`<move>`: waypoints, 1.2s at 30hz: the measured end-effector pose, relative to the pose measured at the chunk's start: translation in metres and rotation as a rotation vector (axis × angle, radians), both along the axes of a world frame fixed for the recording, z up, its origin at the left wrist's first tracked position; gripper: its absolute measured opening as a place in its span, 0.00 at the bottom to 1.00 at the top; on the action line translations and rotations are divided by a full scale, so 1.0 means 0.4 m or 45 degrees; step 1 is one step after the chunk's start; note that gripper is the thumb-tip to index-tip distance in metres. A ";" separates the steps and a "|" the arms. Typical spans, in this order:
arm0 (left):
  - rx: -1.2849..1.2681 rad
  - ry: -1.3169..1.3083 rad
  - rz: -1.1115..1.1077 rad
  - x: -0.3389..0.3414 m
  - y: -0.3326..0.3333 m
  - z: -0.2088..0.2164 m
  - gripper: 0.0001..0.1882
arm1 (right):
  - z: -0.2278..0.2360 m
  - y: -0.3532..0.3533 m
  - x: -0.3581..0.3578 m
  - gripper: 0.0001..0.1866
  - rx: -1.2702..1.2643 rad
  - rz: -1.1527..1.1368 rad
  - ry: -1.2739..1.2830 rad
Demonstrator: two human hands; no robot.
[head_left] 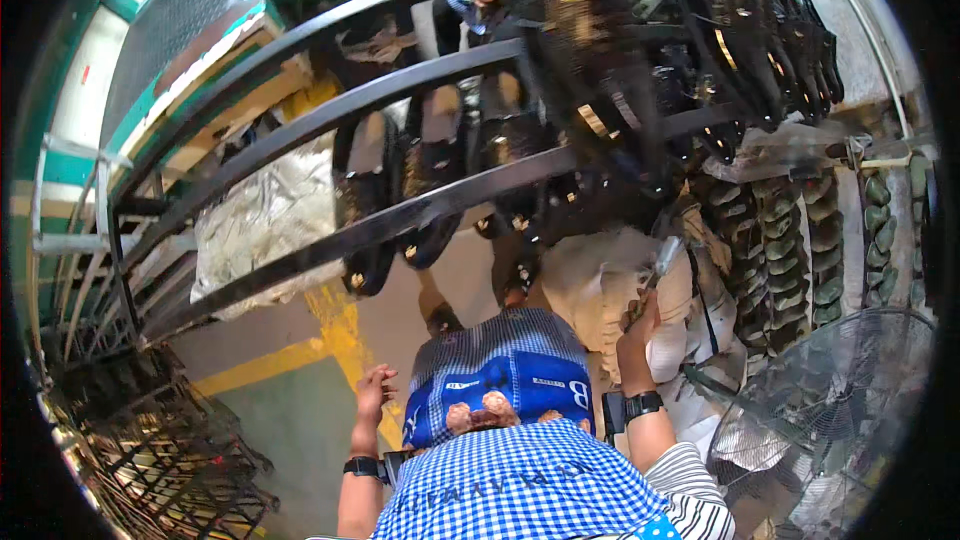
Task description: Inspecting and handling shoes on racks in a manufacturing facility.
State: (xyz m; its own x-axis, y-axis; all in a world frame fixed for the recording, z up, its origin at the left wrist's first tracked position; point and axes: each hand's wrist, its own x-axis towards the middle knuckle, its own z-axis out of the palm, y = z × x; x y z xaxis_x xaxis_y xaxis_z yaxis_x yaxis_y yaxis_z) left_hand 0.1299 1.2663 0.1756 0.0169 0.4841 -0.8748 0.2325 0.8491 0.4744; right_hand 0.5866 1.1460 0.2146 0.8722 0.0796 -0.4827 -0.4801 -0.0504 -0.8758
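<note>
My left hand [375, 387] hangs at my side, left of my checked apron, with its fingers apart and nothing in it. My right hand [640, 312] is closed around a slim tool with a pale silvery end [666, 256] that points up and away; its exact kind cannot be made out. Beyond my hands is a black metal rack [355, 225], touched by neither. Dark shoes with gold-coloured trim [432, 175] rest along its bars, toes toward me. Farther right, more dark shoes [590, 70] stand close together, partly blurred.
Pale sacks [590, 280] lie beside my right hand. A wire fan guard [820, 410] stands at the lower right, below hanging strings of dark green pieces [826, 240]. At the lower left is another metal rack [170, 440]. Yellow lines [260, 368] mark the floor.
</note>
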 end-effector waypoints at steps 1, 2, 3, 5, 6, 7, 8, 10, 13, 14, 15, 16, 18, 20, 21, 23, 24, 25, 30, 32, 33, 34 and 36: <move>-0.009 -0.009 0.011 -0.050 -0.009 -0.021 0.16 | -0.004 -0.005 -0.037 0.18 -0.051 -0.027 0.035; 0.014 -0.007 0.098 -0.103 -0.020 -0.043 0.16 | -0.009 -0.013 -0.075 0.18 -0.102 -0.056 0.069; 0.037 -0.005 0.184 -0.157 -0.032 -0.069 0.16 | -0.009 -0.027 -0.115 0.17 -0.055 0.067 0.058; -0.024 0.046 0.264 -0.252 -0.055 -0.122 0.15 | -0.047 -0.053 -0.167 0.17 -0.083 0.057 0.098; -0.077 0.116 0.339 -0.304 -0.074 -0.145 0.15 | -0.050 -0.053 -0.195 0.16 -0.105 0.042 0.158; -0.087 0.113 0.343 -0.351 -0.097 -0.167 0.15 | -0.046 -0.061 -0.221 0.16 -0.156 0.087 0.211; -0.123 0.118 0.392 -0.393 -0.123 -0.189 0.14 | -0.048 -0.073 -0.239 0.16 -0.166 0.089 0.204; -0.162 0.117 0.436 -0.448 -0.133 -0.226 0.12 | -0.070 -0.110 -0.273 0.15 -0.101 0.242 0.150; -0.177 0.111 0.457 -0.472 -0.136 -0.265 0.11 | -0.094 -0.161 -0.291 0.15 -0.113 0.354 0.265; -0.117 0.088 0.434 -0.467 -0.124 -0.285 0.11 | -0.102 -0.174 -0.292 0.16 -0.113 0.427 0.263; -0.060 0.071 0.424 -0.455 -0.116 -0.295 0.12 | -0.104 -0.176 -0.292 0.16 -0.123 0.446 0.263; -0.026 0.012 0.403 -0.416 -0.089 -0.281 0.12 | -0.109 -0.184 -0.296 0.16 -0.182 0.434 0.247; -0.001 -0.041 0.393 -0.334 -0.042 -0.246 0.13 | -0.113 -0.199 -0.305 0.16 -0.250 0.431 0.237; -0.009 -0.054 0.339 -0.280 -0.015 -0.228 0.14 | -0.115 -0.204 -0.316 0.15 -0.372 0.500 0.187; -0.016 -0.046 0.352 -0.265 -0.018 -0.221 0.14 | -0.110 -0.212 -0.322 0.15 -0.379 0.512 0.193; 0.022 -0.091 0.282 -0.238 -0.032 -0.221 0.14 | -0.099 -0.231 -0.326 0.14 -0.299 0.585 0.179; 0.023 -0.085 0.291 -0.235 -0.039 -0.235 0.14 | -0.099 -0.234 -0.327 0.14 -0.298 0.595 0.184; 0.009 -0.077 0.275 -0.231 -0.047 -0.251 0.14 | -0.098 -0.237 -0.329 0.14 -0.344 0.592 0.206; -0.114 0.066 0.207 -0.250 -0.144 -0.329 0.14 | -0.126 -0.349 -0.321 0.14 -0.509 0.585 0.300; -0.173 0.085 0.165 -0.262 -0.206 -0.345 0.13 | -0.130 -0.398 -0.319 0.14 -0.486 0.545 0.333; -0.170 0.087 0.150 -0.257 -0.220 -0.351 0.13 | -0.151 -0.426 -0.316 0.15 -0.522 0.540 0.328; -0.182 0.090 0.144 -0.251 -0.236 -0.358 0.13 | -0.171 -0.455 -0.314 0.15 -0.516 0.526 0.330; -0.192 0.097 0.133 -0.236 -0.269 -0.361 0.13 | -0.195 -0.497 -0.314 0.16 -0.557 0.546 0.339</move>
